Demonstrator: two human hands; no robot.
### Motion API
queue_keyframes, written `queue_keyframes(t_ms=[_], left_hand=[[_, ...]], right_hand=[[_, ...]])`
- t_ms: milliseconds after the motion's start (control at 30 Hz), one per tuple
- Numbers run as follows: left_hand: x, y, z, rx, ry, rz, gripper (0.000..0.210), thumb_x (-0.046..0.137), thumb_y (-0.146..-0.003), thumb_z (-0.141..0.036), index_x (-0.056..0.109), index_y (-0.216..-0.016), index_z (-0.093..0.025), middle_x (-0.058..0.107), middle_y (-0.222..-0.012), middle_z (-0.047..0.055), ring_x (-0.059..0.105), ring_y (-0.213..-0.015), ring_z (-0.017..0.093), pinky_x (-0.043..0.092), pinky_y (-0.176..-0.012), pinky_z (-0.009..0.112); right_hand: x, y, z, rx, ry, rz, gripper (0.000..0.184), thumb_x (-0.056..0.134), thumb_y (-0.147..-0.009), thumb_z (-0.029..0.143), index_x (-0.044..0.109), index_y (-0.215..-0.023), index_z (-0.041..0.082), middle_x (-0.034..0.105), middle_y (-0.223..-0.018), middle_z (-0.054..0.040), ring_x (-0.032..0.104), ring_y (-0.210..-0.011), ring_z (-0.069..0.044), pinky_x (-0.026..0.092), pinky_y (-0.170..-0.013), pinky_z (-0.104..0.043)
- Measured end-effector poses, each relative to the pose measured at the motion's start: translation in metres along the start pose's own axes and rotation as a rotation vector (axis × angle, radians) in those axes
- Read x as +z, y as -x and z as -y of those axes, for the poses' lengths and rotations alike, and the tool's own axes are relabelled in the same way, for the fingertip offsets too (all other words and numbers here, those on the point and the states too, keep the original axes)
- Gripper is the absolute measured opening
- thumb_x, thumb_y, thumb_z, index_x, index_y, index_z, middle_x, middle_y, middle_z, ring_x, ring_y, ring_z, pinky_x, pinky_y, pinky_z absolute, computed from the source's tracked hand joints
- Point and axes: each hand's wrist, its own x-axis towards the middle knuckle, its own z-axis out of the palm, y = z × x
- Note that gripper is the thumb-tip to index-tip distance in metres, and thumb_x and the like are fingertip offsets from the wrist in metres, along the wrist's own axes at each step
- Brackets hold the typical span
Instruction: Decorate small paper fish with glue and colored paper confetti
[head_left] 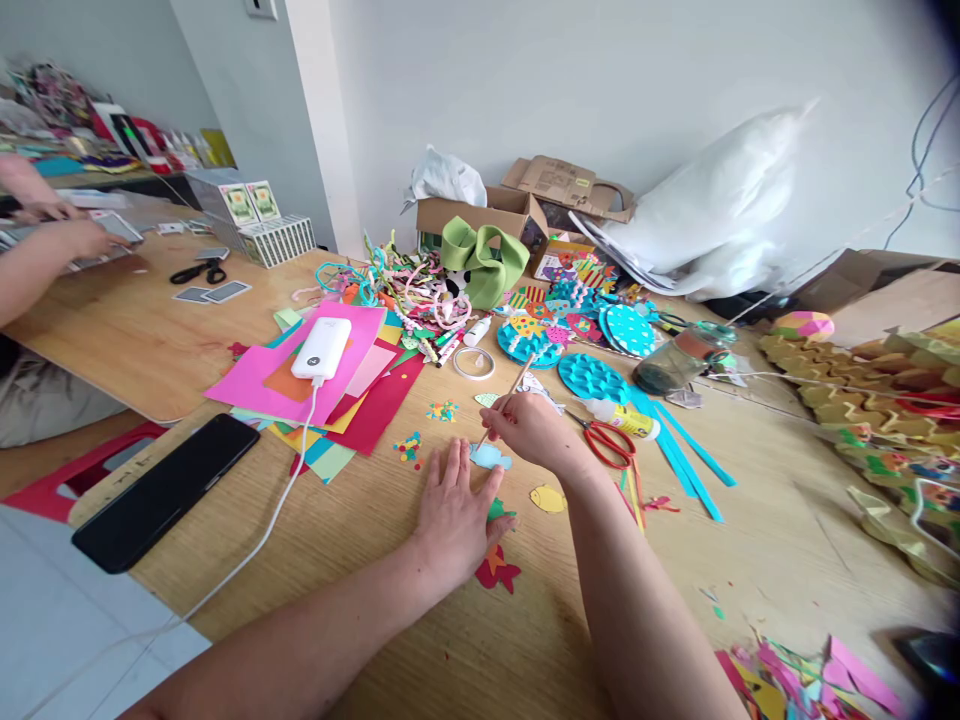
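Note:
A light blue paper fish cutout (491, 457) lies flat on the wooden table. My left hand (459, 510) rests palm down with fingers spread, its fingertips at the cutout's left edge. In my right hand (525, 425) is a thin wooden stick (519, 376), gripped like a pen, with its lower tip on the blue fish. Close by are a yellow paper fish (548, 498), a green cutout (498, 511) partly under my left thumb, and a red and orange fish (496, 570). Small coloured paper dots (409, 450) lie in piles beyond my left hand.
Red-handled scissors (609, 445) and a yellow glue bottle (626, 418) lie right of my right hand. A power bank (321, 347) sits on coloured paper sheets, its white cable crossing leftward. A phone (166, 490) lies at the left edge. Another person's hands (79, 238) are far left.

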Motion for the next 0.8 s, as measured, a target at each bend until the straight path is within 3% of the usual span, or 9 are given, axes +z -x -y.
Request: queue_keyframes(t_ms=[167, 433, 600, 700, 800], left_hand=[[0.000, 0.000, 0.000, -0.001, -0.001, 0.019, 0.061, 0.052, -0.089, -0.059, 0.045, -0.143, -0.031, 0.041, -0.151, 0.017, 0.025, -0.143, 0.040, 0.022, -0.113, 0.058], [-0.001, -0.001, -0.001, -0.016, 0.011, 0.040, 0.059, 0.050, -0.090, -0.060, 0.048, -0.142, -0.032, 0.040, -0.151, 0.016, 0.023, -0.144, 0.040, 0.022, -0.112, 0.058], [-0.007, -0.002, -0.001, -0.016, 0.049, 0.067, 0.061, 0.049, -0.090, -0.062, 0.047, -0.142, -0.032, 0.038, -0.153, 0.016, 0.023, -0.144, 0.040, 0.024, -0.112, 0.058], [-0.013, -0.002, -0.001, -0.018, 0.069, 0.105, 0.060, 0.048, -0.090, -0.063, 0.050, -0.141, -0.030, 0.041, -0.151, 0.016, 0.024, -0.144, 0.039, 0.025, -0.112, 0.057], [-0.016, -0.003, -0.001, -0.015, 0.077, 0.121, 0.062, 0.046, -0.091, -0.062, 0.053, -0.139, -0.023, 0.046, -0.147, 0.017, 0.024, -0.144, 0.038, 0.022, -0.114, 0.056]], right_hand=[[-0.005, 0.003, -0.004, -0.062, -0.033, -0.066, 0.036, 0.049, -0.090, 0.021, 0.069, -0.059, 0.018, 0.074, -0.068, -0.0041, 0.066, -0.062, -0.015, 0.043, -0.060, -0.024], [0.006, -0.001, -0.003, -0.074, 0.023, 0.008, 0.032, 0.052, -0.089, 0.020, 0.068, -0.061, 0.018, 0.074, -0.068, -0.0060, 0.067, -0.065, -0.016, 0.043, -0.061, -0.024], [0.004, 0.002, 0.007, -0.018, -0.122, -0.155, 0.037, 0.048, -0.094, 0.027, 0.064, -0.062, 0.018, 0.072, -0.068, -0.0065, 0.068, -0.066, -0.017, 0.044, -0.064, -0.026], [0.016, 0.002, 0.020, -0.057, -0.285, -0.222, 0.037, 0.045, -0.096, 0.033, 0.061, -0.066, 0.019, 0.072, -0.073, -0.0057, 0.068, -0.066, -0.017, 0.044, -0.063, -0.025], [0.039, 0.000, 0.032, -0.147, -0.329, -0.182, 0.035, 0.045, -0.097, 0.031, 0.057, -0.066, 0.020, 0.072, -0.077, -0.0048, 0.066, -0.066, -0.015, 0.044, -0.063, -0.024]])
